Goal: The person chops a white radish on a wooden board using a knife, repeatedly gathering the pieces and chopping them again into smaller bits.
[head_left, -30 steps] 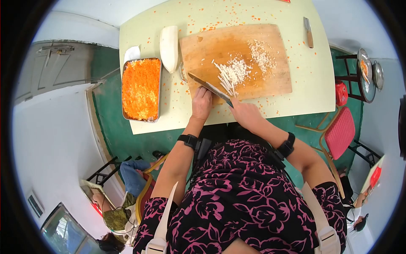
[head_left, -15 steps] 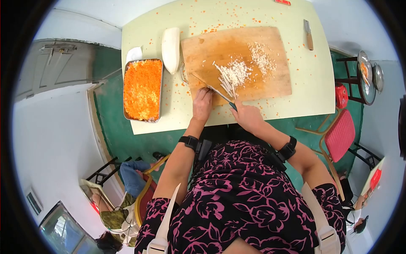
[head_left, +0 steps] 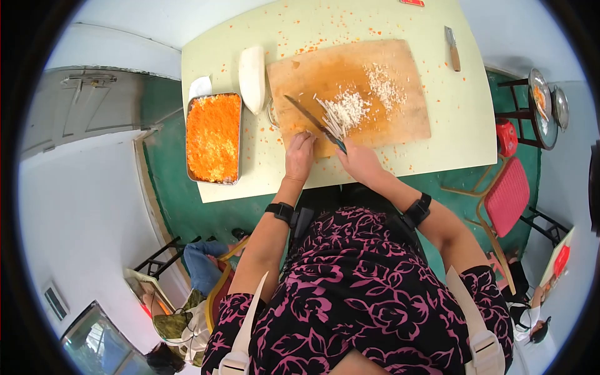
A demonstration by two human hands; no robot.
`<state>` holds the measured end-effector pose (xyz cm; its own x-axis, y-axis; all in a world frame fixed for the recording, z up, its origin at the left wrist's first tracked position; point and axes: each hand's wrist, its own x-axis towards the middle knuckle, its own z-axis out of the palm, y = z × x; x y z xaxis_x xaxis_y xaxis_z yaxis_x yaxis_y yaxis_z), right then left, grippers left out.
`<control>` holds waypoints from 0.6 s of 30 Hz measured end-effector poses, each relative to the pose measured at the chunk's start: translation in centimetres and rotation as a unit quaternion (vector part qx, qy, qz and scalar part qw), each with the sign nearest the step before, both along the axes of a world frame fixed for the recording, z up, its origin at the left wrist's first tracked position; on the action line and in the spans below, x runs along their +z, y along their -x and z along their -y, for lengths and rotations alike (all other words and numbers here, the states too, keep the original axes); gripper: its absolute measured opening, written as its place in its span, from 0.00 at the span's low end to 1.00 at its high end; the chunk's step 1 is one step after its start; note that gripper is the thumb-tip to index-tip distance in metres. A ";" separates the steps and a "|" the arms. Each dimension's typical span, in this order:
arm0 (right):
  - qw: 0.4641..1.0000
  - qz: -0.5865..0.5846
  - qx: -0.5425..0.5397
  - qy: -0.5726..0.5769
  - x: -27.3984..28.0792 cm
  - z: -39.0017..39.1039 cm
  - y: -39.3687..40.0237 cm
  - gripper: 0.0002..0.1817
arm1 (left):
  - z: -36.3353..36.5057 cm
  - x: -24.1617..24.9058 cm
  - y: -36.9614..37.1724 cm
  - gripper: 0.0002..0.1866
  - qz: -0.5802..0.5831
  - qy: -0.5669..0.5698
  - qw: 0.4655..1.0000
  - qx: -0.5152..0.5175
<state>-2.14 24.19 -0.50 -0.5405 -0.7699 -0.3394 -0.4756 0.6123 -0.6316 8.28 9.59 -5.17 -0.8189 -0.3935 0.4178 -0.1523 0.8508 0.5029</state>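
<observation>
My right hand (head_left: pixel 362 164) grips the dark handle of a kitchen knife (head_left: pixel 307 115), whose blade lies slantwise over the wooden cutting board (head_left: pixel 406 128), pointing to the far left. Beside the blade are thin pale strips (head_left: pixel 334 122) and a heap of finely chopped white bits (head_left: pixel 351 107), with more chopped bits (head_left: pixel 385 86) spread farther right. My left hand (head_left: pixel 300 156) rests at the board's near left edge with its fingers pinched together. A small pale piece shows at its fingertips, too small to name. A peeled white radish (head_left: pixel 252 78) lies left of the board.
A metal tray (head_left: pixel 239 159) of chopped orange and yellow bits stands at left on the table (head_left: pixel 459 134). Another knife (head_left: pixel 454 53) lies far right. A red chair (head_left: pixel 507 197) and a glass stand (head_left: pixel 541 115) are at right. Other people (head_left: pixel 203 269) sit behind on both sides.
The knife has swung away from my left fingers, and its blade now lies farther up and flatter to view. My right hand has shifted slightly left; the left hand stays nearly in place.
</observation>
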 end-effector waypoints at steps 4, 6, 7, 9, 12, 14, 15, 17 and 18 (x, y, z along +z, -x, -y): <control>1.000 -0.019 0.010 -0.013 0.8 -1.0 -0.2 0.18 | 0.0 -0.2 -0.4 0.05 -0.011 -0.007 1.000 0.001; 0.999 -0.035 0.031 -0.026 1.5 -1.4 -0.5 0.18 | 0.0 -0.4 -0.3 0.05 -0.009 -0.004 1.000 0.004; 0.998 -0.037 0.036 -0.032 1.7 -1.6 -0.8 0.18 | 0.0 -0.4 -0.3 0.05 -0.007 -0.002 1.000 0.007; 0.997 -0.039 0.043 -0.041 1.7 -1.8 -1.2 0.18 | -0.1 -0.4 -0.3 0.04 -0.008 0.004 1.000 0.010; 0.997 -0.039 0.045 -0.045 1.6 -2.2 -1.4 0.17 | -0.1 -0.5 -0.1 0.04 -0.016 0.008 1.000 0.011; 0.997 -0.040 0.049 -0.039 1.6 -2.2 -1.4 0.17 | -0.1 -0.4 -0.1 0.03 -0.018 0.009 1.000 0.011; 0.997 -0.037 0.049 -0.043 1.6 -2.2 -1.4 0.17 | -0.1 -0.3 -0.1 0.03 -0.017 0.010 1.000 0.011; 0.997 -0.032 0.050 -0.052 1.7 -2.2 -1.3 0.17 | -0.1 -0.3 -0.1 0.03 -0.016 0.012 1.000 0.010; 0.997 -0.033 0.052 -0.052 1.6 -2.2 -1.3 0.17 | -0.1 -0.4 -0.1 0.03 -0.016 0.014 1.000 0.010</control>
<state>-0.87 26.39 1.15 -0.4841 -0.7850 -0.3866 -0.5786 0.6186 -0.5315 8.40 9.66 -5.55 -0.7974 -0.3968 0.4547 -0.1530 0.8617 0.4838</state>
